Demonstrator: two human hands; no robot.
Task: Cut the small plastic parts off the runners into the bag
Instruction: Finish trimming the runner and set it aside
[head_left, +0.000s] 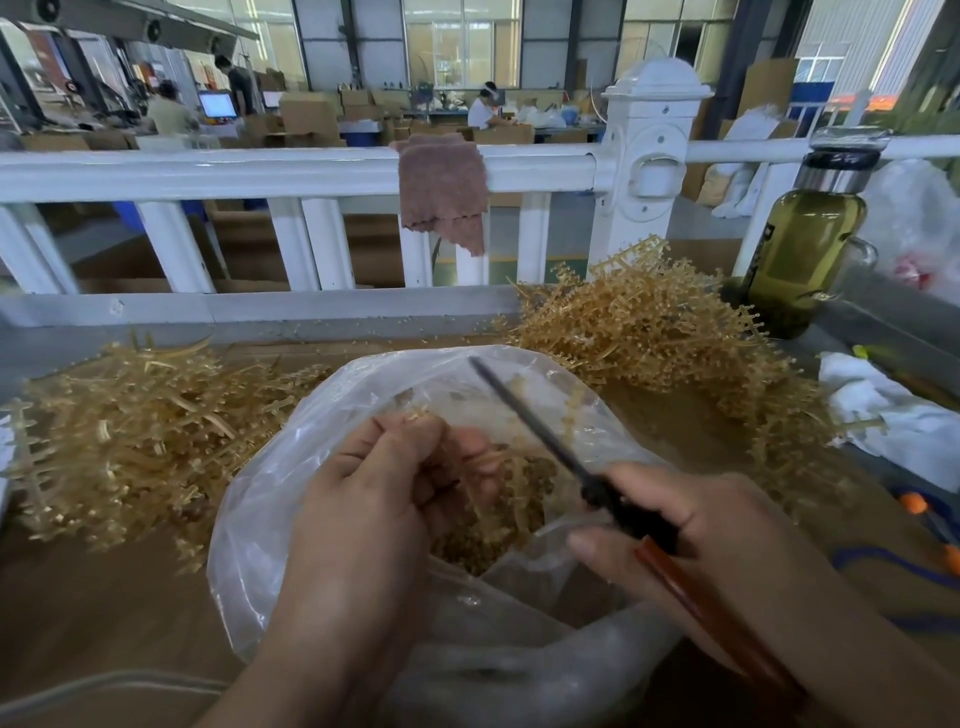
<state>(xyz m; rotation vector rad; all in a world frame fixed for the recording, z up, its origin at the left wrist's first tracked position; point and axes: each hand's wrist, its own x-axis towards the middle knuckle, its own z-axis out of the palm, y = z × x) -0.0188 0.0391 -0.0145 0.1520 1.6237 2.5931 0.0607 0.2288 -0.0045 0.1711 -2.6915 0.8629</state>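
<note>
Over the open mouth of the clear plastic bag (291, 467), an amber runner (493, 462) is pinched by the curled fingers of the left hand (374, 509). Black-bladed scissors (550, 441) are gripped by the right hand (717, 525) and raised above the bag. Cut parts (467, 551) are collected inside it. 2 heaps flank it: the left heap of runners (130, 441) and the right heap of runners (665, 332).

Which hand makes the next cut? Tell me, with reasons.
Right. The right hand grips the scissors, blades pointing over the open bag. The left hand is occupied, holding the runner above it.
</note>
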